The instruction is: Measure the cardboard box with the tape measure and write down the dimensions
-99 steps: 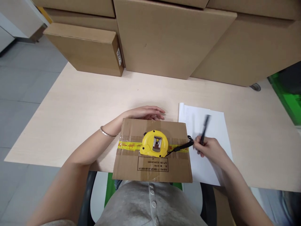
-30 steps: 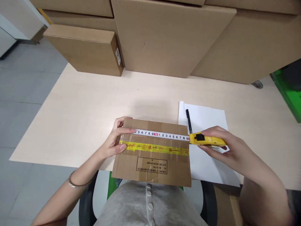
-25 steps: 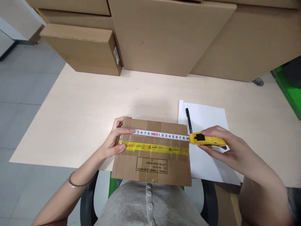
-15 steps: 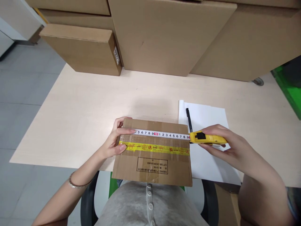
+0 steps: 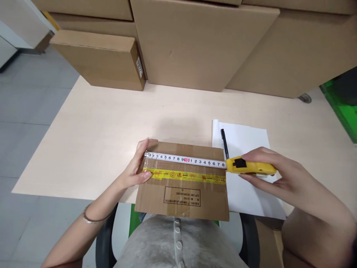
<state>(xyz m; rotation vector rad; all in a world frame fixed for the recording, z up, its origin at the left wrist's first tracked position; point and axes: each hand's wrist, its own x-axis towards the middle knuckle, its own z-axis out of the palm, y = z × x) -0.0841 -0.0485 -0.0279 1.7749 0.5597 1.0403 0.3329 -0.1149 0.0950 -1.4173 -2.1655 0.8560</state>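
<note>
A small cardboard box with a yellow printed tape strip and a dark printed label is held above the table's front edge, close to my body. My left hand grips its left side, thumb on the top face and fingers over the far left edge. Across that face lies the white blade of a tape measure, its hook end at the box's left edge. My right hand is closed around the yellow case just past the box's right edge. Red 10 shows mid-blade.
White paper sheets lie on the table at right, with a black pen on them. A flat carton and large cardboard panels stand along the back. Chair armrests flank my body.
My left index finger has come off the blade, uncovering its low numbers and hook end. My right hand and the tape measure case have shifted slightly right.
</note>
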